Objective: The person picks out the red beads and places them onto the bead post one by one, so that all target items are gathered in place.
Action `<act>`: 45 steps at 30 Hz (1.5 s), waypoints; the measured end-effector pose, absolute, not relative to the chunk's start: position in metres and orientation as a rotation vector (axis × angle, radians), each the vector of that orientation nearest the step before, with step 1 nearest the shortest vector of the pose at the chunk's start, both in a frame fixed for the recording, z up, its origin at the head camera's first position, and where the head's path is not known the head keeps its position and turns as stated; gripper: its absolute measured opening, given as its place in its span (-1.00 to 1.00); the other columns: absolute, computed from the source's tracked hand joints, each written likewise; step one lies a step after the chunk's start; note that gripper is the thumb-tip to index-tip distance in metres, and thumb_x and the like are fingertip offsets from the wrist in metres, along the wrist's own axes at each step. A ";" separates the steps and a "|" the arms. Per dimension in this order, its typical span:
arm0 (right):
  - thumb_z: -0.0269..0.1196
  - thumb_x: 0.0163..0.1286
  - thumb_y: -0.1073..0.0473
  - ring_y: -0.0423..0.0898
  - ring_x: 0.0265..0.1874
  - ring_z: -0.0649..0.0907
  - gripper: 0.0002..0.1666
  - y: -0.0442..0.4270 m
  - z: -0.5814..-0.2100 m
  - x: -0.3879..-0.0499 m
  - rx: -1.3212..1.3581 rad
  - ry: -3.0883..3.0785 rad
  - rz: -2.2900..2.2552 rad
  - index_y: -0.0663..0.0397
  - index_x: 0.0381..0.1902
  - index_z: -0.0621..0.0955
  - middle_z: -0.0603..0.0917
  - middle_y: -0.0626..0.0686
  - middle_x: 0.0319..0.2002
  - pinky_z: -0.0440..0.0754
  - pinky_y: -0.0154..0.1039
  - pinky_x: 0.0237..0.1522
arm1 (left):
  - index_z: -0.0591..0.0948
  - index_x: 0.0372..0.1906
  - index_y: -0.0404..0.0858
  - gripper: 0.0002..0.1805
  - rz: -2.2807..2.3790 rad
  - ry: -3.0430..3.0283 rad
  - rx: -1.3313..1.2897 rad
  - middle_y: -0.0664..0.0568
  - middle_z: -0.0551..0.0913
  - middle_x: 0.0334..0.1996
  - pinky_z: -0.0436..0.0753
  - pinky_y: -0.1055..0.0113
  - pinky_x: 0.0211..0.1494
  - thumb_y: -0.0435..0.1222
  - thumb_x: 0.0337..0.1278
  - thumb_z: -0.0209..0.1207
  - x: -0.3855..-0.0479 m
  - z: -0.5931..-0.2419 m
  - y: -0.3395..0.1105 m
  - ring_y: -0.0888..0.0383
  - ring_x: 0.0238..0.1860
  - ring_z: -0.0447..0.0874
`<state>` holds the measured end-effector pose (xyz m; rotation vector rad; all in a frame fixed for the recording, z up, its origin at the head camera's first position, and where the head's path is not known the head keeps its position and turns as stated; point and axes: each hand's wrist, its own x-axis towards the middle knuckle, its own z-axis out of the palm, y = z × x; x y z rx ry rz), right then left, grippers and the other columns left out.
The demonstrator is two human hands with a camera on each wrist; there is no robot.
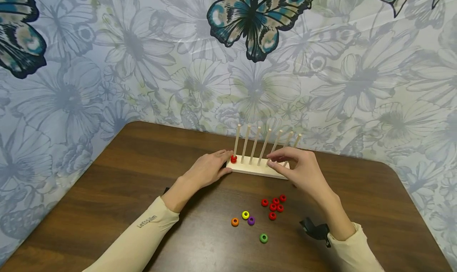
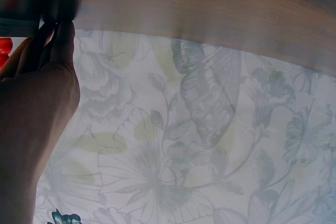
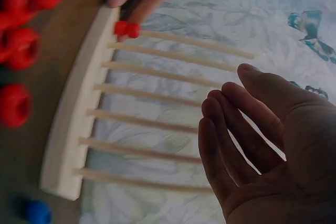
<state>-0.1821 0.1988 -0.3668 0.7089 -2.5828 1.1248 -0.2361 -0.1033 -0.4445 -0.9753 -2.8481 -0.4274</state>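
A pale wooden stand (image 1: 255, 169) with a row of several upright pegs stands near the table's back edge. At its left end my left hand (image 1: 205, 169) grips the base, thumb in front and fingers behind. Two red beads (image 3: 127, 29) sit low on the leftmost peg in the right wrist view. My right hand (image 1: 303, 169) hovers by the right-hand pegs; its fingers (image 3: 223, 114) are relaxed and slightly curved, with nothing between them. In the left wrist view, the left hand (image 2: 42, 87) is dark and what it grips is unclear.
Several loose red beads (image 1: 273, 207) lie in front of the stand. Nearby are orange (image 1: 235, 222), yellow (image 1: 245, 215), purple (image 1: 251, 220) and green (image 1: 263, 238) beads. A blue bead (image 3: 38, 212) shows in the right wrist view. Patterned fabric (image 1: 178, 73) hangs behind the table.
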 end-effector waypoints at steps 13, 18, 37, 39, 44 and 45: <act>0.53 0.33 0.17 -0.18 -0.14 0.82 -0.71 0.238 -0.388 -0.171 0.686 -2.706 1.197 -0.24 -0.01 0.80 0.84 -0.06 -0.06 0.76 -0.33 -0.20 | 0.47 0.52 -0.26 -0.33 -0.430 -2.868 -0.970 -0.17 0.55 0.45 0.67 -0.14 0.28 -0.04 0.49 0.27 -0.237 -0.443 -0.101 -0.15 0.36 0.64; 0.52 0.33 0.21 -0.18 -0.14 0.82 -0.70 0.242 -0.395 -0.175 0.803 -2.832 1.239 -0.07 0.02 0.80 0.85 -0.03 -0.06 0.79 -0.18 -0.01 | 0.47 0.53 -0.25 -0.33 -0.426 -2.876 -0.962 -0.16 0.54 0.45 0.67 -0.14 0.29 -0.03 0.49 0.26 -0.237 -0.443 -0.100 -0.15 0.35 0.64; 0.54 0.32 0.10 -0.14 -0.06 0.76 -0.65 0.259 -0.422 -0.174 1.032 -3.017 1.260 -0.10 0.06 0.78 0.80 -0.11 0.01 0.75 -0.20 0.04 | 0.45 0.54 -0.21 -0.33 -0.421 -2.887 -0.961 -0.17 0.54 0.45 0.68 -0.12 0.28 -0.01 0.50 0.25 -0.239 -0.445 -0.103 -0.16 0.31 0.67; 0.54 0.31 0.13 -0.13 -0.07 0.76 -0.67 0.257 -0.422 -0.174 1.039 -3.012 1.258 -0.11 0.03 0.78 0.80 -0.11 -0.01 0.75 -0.20 0.03 | 0.46 0.54 -0.22 -0.33 -0.420 -2.885 -0.960 -0.17 0.55 0.45 0.68 -0.11 0.27 -0.01 0.50 0.25 -0.239 -0.445 -0.103 -0.17 0.30 0.68; 0.54 0.30 0.18 -0.15 -0.15 0.73 -0.72 0.255 -0.426 -0.174 1.027 -3.018 1.225 -0.17 -0.05 0.78 0.78 -0.17 -0.11 0.74 -0.23 -0.01 | 0.47 0.52 -0.23 -0.34 -0.421 -2.872 -0.963 -0.18 0.56 0.43 0.69 -0.12 0.25 -0.02 0.49 0.26 -0.238 -0.445 -0.103 -0.18 0.28 0.69; 0.54 0.30 0.18 -0.16 -0.16 0.73 -0.73 0.255 -0.427 -0.174 1.018 -3.017 1.217 -0.18 -0.06 0.78 0.78 -0.18 -0.13 0.74 -0.24 -0.03 | 0.48 0.52 -0.24 -0.34 -0.420 -2.868 -0.964 -0.18 0.57 0.43 0.69 -0.13 0.25 -0.02 0.48 0.26 -0.238 -0.445 -0.103 -0.17 0.29 0.69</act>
